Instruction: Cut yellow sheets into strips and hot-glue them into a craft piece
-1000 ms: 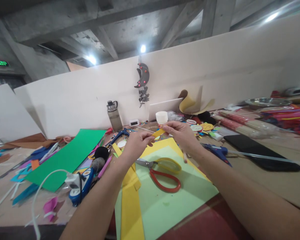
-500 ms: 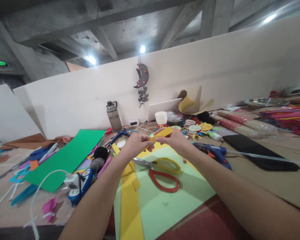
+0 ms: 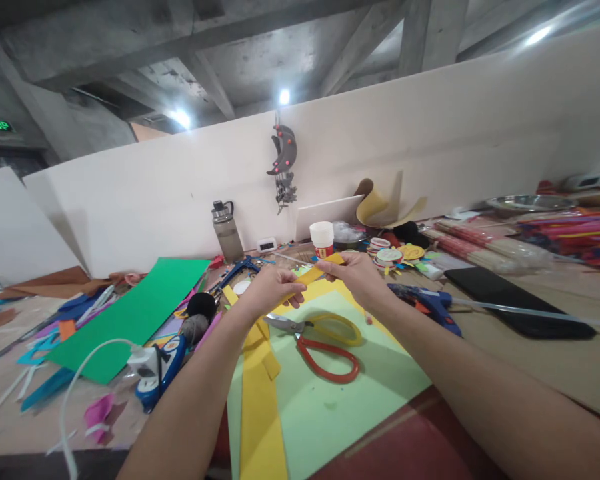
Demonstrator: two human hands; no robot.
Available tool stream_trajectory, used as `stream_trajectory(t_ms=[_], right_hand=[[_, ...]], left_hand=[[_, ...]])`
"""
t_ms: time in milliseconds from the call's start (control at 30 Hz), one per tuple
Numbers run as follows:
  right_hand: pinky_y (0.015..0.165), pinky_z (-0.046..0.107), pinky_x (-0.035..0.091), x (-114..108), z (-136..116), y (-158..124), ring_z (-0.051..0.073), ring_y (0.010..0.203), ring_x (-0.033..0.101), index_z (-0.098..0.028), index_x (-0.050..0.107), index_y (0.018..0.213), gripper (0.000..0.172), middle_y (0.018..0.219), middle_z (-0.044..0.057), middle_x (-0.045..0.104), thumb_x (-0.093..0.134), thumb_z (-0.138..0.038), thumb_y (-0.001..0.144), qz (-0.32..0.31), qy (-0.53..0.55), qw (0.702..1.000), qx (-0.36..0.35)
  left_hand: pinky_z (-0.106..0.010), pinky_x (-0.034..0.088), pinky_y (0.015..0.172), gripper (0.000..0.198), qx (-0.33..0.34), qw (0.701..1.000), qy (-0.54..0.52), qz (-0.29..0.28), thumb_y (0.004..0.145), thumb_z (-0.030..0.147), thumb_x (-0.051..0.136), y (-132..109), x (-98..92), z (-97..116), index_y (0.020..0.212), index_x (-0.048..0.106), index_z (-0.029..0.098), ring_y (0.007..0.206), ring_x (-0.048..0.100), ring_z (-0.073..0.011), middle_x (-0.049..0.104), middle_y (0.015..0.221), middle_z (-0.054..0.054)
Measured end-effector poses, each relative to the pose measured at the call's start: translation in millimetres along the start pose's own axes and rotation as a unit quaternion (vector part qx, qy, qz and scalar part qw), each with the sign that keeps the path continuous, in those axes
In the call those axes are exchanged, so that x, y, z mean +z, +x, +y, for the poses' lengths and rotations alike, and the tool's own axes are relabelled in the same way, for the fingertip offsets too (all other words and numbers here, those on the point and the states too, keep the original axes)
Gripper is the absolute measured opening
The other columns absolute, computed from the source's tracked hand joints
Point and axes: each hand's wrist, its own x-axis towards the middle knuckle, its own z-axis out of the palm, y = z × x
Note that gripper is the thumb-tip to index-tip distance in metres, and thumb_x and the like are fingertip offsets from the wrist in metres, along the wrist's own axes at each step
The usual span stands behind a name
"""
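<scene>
Between my hands a narrow yellow strip [image 3: 312, 273] is held up above the light green sheet [image 3: 325, 420]. My left hand [image 3: 276, 288] pinches its lower left end, and my right hand [image 3: 353, 275] pinches the upper right end. Below them, scissors with one yellow and one red handle [image 3: 329, 359] lie on the green sheet, blades pointing left. Longer yellow pieces [image 3: 261, 427] lie along the sheet's left side, with smaller yellow pieces on top.
A blue glue gun [image 3: 430, 305] and a black flat object [image 3: 515, 303] are at the right. On the left lie a bright green sheet [image 3: 130, 320] and a blue power strip [image 3: 163, 373]. A bottle [image 3: 227, 233] and paper cup [image 3: 322, 239] stand behind.
My hands have moved slightly apart, so more of the yellow strip shows between them. The scissors and the sheets stay where they were.
</scene>
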Motion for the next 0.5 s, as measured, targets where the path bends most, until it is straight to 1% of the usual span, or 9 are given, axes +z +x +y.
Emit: stream_trajectory(t_ms=[133,300,333,400,467,500], right_hand=[[0.049,0.024,0.033,1.6,7.8,2.6,0.010,0.048,0.047,-0.015,0.066,0.060,0.037,0.049,0.000,0.057,0.071,-0.051,0.063,-0.015,-0.002,1.000,0.004],[0.049,0.023,0.035,1.4,11.2,4.4,0.010,0.047,0.048,-0.014,0.068,0.061,0.039,0.049,0.001,0.058,0.069,-0.053,0.065,-0.022,0.008,1.000,0.014],[0.049,0.023,0.036,-0.2,10.4,5.3,0.010,0.046,0.047,-0.014,0.068,0.061,0.040,0.049,0.001,0.058,0.069,-0.053,0.066,-0.011,0.015,1.000,0.020],[0.050,0.023,0.039,-4.3,7.9,8.0,0.010,0.048,0.049,-0.014,0.068,0.062,0.041,0.053,0.003,0.061,0.067,-0.055,0.067,0.031,0.047,0.998,0.028],[0.053,0.023,0.043,-7.1,5.8,10.7,0.011,0.054,0.054,-0.015,0.069,0.068,0.042,0.063,0.005,0.065,0.063,-0.057,0.070,0.076,0.091,0.993,0.024],[0.055,0.023,0.045,-7.1,5.5,11.4,0.011,0.057,0.056,-0.015,0.069,0.072,0.042,0.069,0.005,0.067,0.063,-0.057,0.070,0.085,0.105,0.991,0.023]], left_hand=[[-0.024,0.049,0.055,0.026,-0.026,0.999,-0.031,-0.024,0.073,0.037,0.063,-0.1,-3.0,-0.4,0.069,0.064,0.012,0.059,0.065,-0.0145,0.070,0.071,-0.009],[-0.024,0.049,0.055,0.026,-0.050,0.995,-0.066,-0.049,0.071,0.037,0.066,0.0,-7.8,-1.9,0.069,0.064,0.011,0.058,0.064,-0.0143,0.070,0.070,-0.010],[-0.024,0.049,0.055,0.026,-0.056,0.995,-0.069,-0.051,0.070,0.037,0.066,0.2,-9.3,-3.5,0.068,0.064,0.011,0.057,0.064,-0.0142,0.070,0.069,-0.009],[-0.024,0.048,0.053,0.027,-0.066,0.995,-0.068,-0.045,0.069,0.038,0.068,0.9,-12.7,-8.0,0.067,0.064,0.011,0.056,0.064,-0.0143,0.070,0.067,-0.009],[-0.023,0.047,0.053,0.028,-0.066,0.995,-0.064,-0.026,0.068,0.039,0.068,2.0,-15.8,-13.2,0.065,0.064,0.012,0.056,0.064,-0.0148,0.069,0.066,-0.009],[-0.024,0.047,0.053,0.029,-0.064,0.996,-0.066,-0.017,0.068,0.041,0.068,2.7,-16.8,-15.4,0.065,0.064,0.012,0.056,0.064,-0.0150,0.069,0.065,-0.009]])
